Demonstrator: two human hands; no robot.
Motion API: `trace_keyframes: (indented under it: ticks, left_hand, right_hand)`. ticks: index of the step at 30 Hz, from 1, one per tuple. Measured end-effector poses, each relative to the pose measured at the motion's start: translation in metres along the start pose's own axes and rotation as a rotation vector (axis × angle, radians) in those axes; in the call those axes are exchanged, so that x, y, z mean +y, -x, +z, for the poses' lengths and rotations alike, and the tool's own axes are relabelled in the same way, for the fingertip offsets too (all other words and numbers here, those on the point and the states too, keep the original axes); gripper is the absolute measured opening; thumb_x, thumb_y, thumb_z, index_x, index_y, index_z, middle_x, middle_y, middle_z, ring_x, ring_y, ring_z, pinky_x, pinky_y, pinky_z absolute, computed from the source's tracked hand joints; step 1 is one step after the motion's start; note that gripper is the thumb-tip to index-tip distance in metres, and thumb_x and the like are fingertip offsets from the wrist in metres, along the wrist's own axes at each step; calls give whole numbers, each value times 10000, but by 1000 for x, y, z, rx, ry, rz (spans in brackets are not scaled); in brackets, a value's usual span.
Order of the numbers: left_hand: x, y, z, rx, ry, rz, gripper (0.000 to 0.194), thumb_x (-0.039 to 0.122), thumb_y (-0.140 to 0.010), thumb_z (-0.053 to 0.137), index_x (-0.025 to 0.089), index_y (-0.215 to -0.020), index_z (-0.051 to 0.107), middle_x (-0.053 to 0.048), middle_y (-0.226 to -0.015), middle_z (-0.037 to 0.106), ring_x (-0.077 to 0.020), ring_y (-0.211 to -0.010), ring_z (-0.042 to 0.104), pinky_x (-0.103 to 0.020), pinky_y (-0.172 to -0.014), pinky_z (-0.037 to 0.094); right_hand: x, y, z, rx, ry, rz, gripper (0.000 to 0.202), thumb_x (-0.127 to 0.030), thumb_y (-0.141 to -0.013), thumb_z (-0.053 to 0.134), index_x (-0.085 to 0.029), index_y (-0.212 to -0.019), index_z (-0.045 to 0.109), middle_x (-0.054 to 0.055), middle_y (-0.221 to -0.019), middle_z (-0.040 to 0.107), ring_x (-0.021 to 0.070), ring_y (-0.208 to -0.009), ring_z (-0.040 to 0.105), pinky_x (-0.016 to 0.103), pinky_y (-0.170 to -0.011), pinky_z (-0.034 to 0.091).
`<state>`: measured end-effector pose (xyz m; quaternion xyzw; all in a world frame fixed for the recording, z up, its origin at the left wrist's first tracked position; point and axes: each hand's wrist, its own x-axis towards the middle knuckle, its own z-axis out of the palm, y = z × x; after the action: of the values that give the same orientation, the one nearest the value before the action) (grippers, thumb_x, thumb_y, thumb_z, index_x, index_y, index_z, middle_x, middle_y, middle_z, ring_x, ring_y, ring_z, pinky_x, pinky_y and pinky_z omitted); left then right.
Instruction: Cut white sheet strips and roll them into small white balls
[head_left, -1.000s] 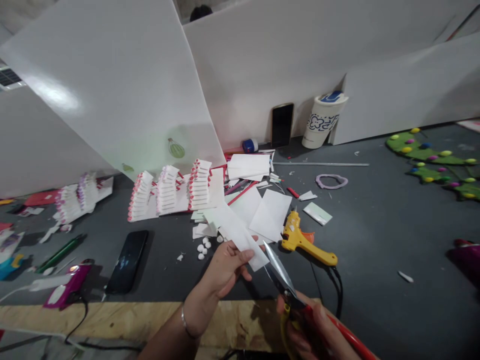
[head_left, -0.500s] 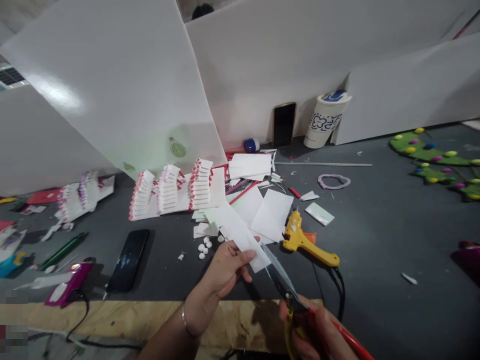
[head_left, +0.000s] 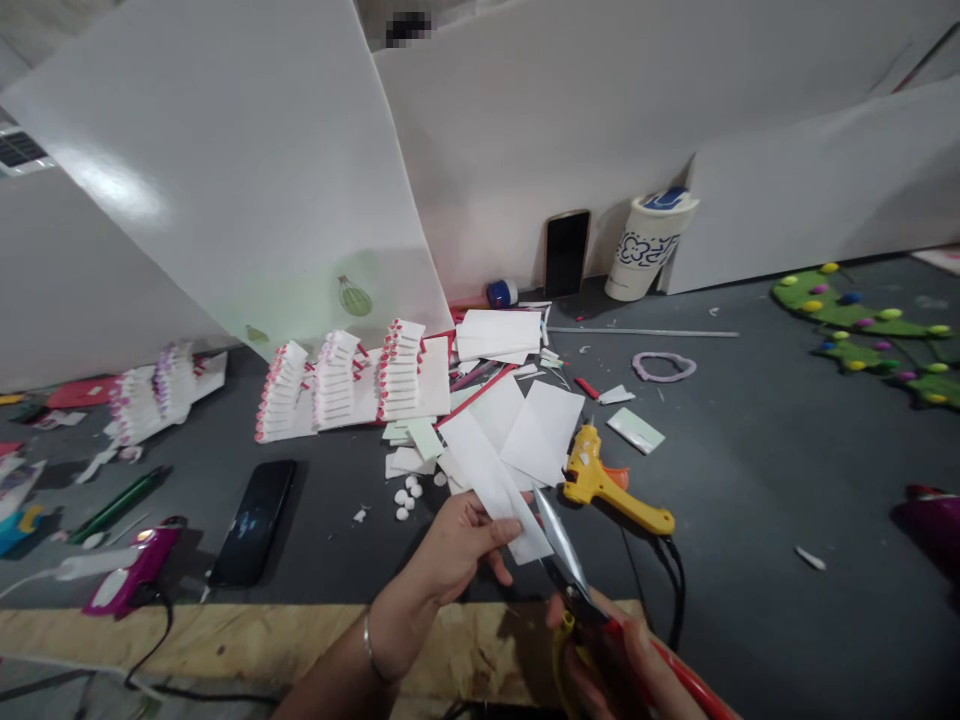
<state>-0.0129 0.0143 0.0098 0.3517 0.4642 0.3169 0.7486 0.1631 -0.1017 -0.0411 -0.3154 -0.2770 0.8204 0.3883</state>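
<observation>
My left hand [head_left: 461,545] pinches a long white paper strip [head_left: 491,475] between thumb and fingers, near the strip's lower end. In my right hand [head_left: 622,655] is a pair of scissors [head_left: 574,590] with red and yellow handles; the blades are parted and reach up beside the strip's lower right edge. Whether the paper lies between the blades I cannot tell. Beyond the strip lie white paper sheets [head_left: 544,430] and a small heap of white round pieces [head_left: 409,495]. A yellow glue gun [head_left: 611,485] rests to the right of the scissors.
Card pieces with rows of red-tipped white sticks [head_left: 401,375] stand at the left centre. A black phone [head_left: 253,522], a purple power strip [head_left: 135,570] and a green pen [head_left: 120,505] lie left. At the back are another phone [head_left: 566,253] and a white cup [head_left: 649,245].
My left hand has drawn the paper strip slightly down and to the right. The scissors remain beside its lower end, with the blades parted. The view has shifted a little.
</observation>
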Motion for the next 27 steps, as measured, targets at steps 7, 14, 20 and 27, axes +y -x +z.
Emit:
trace_keyframes:
  ticks: [7, 14, 20, 27]
  left_hand:
    - [-4, 0, 5, -47, 0, -15, 426, 346, -581, 855, 73, -895, 761, -90, -724, 695, -109, -540, 569, -152, -357, 452]
    - [-5, -1, 5, -59, -8, -18, 395, 364, -600, 843, 61, -840, 760, -98, -690, 697, -99, -503, 554, -151, -349, 451]
    - [-7, -2, 3, -64, -5, -13, 384, 388, -589, 845, 54, -757, 755, -102, -654, 692, -94, -470, 543, -153, -337, 444]
    - [-7, 0, 2, -92, 1, -9, 379, 370, -617, 833, 62, -823, 758, -103, -698, 705, -98, -488, 554, -151, -340, 437]
  right_hand:
    - [-8, -7, 7, -49, -15, -17, 706, -804, -803, 359, -169, -1082, 490, -45, -596, 422, 64, -428, 303, 199, -415, 284]
    - [13, -6, 3, -37, -133, -41, 663, -777, -846, 304, -176, -1068, 478, -69, -574, 395, 44, -403, 237, 177, -380, 196]
    - [0, -3, 3, -30, -61, -2, 685, -792, -824, 346, -170, -1075, 483, -68, -588, 403, 42, -421, 245, 182, -410, 217]
    - [-8, -4, 6, -48, 7, 0, 727, -835, -771, 374, -173, -1041, 508, -84, -531, 357, 45, -417, 241, 173, -406, 207]
